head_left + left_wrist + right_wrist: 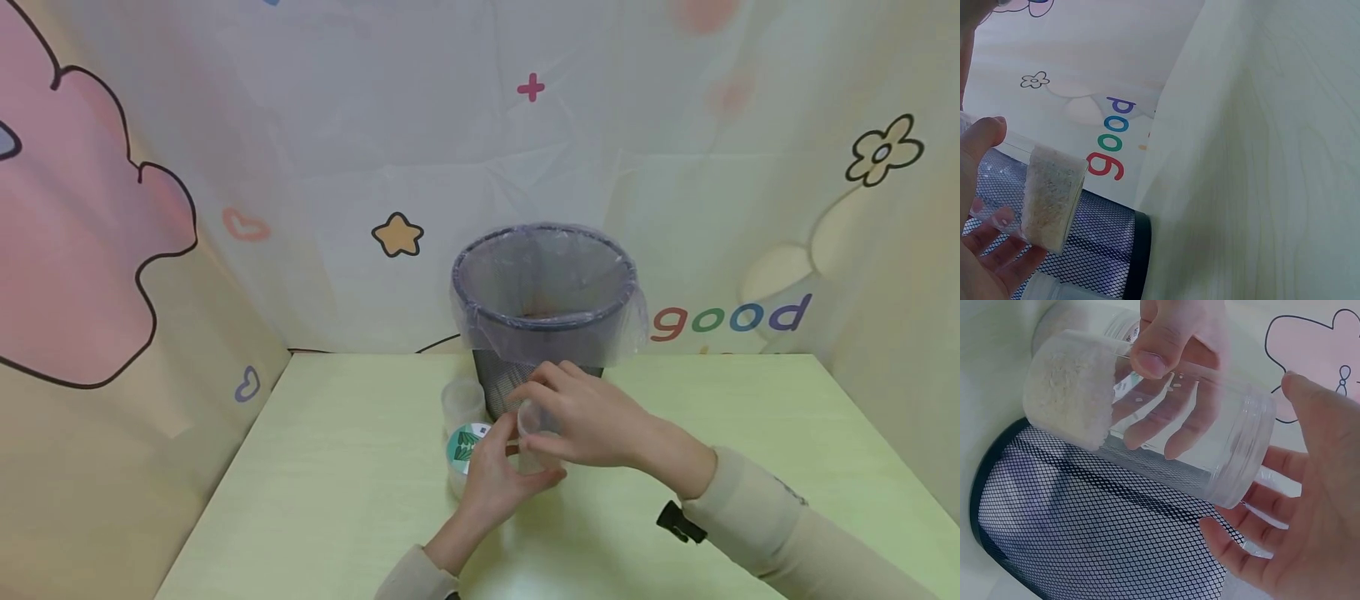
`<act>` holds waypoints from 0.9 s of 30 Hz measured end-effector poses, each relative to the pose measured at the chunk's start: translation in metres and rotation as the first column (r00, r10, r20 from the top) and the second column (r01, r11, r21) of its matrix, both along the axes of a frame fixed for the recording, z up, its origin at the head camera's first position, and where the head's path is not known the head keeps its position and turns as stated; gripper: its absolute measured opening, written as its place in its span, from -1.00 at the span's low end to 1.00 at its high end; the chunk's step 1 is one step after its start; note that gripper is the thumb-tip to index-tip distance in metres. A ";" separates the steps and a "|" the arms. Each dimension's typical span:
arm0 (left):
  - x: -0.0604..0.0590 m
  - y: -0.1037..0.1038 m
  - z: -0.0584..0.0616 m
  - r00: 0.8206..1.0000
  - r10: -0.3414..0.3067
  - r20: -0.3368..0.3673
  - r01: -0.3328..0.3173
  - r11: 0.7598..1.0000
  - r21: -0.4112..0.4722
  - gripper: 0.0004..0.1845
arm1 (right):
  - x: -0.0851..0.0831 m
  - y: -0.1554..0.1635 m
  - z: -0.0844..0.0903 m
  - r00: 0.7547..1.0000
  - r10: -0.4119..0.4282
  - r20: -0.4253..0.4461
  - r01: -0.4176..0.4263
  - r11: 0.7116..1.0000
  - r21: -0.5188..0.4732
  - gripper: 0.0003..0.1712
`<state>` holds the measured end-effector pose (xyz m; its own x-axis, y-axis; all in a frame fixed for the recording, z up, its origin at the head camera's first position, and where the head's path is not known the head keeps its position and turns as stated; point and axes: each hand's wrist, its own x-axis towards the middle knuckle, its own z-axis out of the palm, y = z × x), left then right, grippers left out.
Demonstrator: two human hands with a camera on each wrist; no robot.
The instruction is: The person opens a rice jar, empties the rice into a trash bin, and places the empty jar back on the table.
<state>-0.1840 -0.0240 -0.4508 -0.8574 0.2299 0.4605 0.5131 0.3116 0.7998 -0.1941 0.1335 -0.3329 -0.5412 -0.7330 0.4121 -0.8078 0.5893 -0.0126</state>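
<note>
the left hand [498,479] grips a clear jar [1041,194], its thumb on one side and its fingers wrapped round the other. below that grip, pale grains [1072,390] fill the jar's lower part. the right hand [592,421] is at the jar's open mouth, its fingers bent and spread behind the rim [1247,447] and its thumb held apart from them; whether any fingertip touches the rim, i cannot tell. just left of the left hand stands a jar with a green-and-white top [461,450], and just past that a third clear jar [462,398]. directly beyond both hands is a mesh bin [495,383] lined with a thin bag [622,337], on the pale table [337,483].
</note>
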 end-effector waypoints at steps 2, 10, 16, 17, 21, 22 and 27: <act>0.000 0.000 0.001 1.000 -0.001 -0.002 0.001 1.000 0.002 -0.35 | 0.000 0.000 0.000 1.000 -0.027 0.001 0.027 1.000 0.004 -0.55; 0.000 0.000 0.002 1.000 0.003 0.019 -0.003 1.000 0.013 -0.29 | -0.001 0.000 -0.001 1.000 -0.018 0.024 0.017 1.000 0.022 -0.58; 0.001 0.000 0.001 1.000 0.012 0.021 -0.012 1.000 0.009 -0.29 | -0.002 0.002 -0.001 0.999 0.047 0.024 -0.047 0.999 0.015 -0.60; 0.000 0.000 0.001 1.000 0.012 0.022 -0.012 1.000 0.009 -0.30 | -0.002 0.002 -0.001 0.998 0.058 0.024 -0.058 0.998 0.013 -0.60; 0.000 0.001 0.001 0.999 0.015 0.034 -0.015 1.000 0.003 -0.34 | -0.002 0.003 0.000 0.995 0.091 0.031 -0.091 0.996 0.010 -0.60; 0.000 0.001 0.001 0.999 0.017 0.036 -0.017 1.000 0.000 -0.35 | -0.002 0.003 0.000 0.995 0.096 0.035 -0.097 0.995 0.011 -0.61; 0.001 0.000 0.001 0.999 0.033 0.032 -0.032 0.999 -0.032 -0.35 | -0.001 0.005 0.002 0.990 0.120 0.071 -0.122 0.992 0.018 -0.64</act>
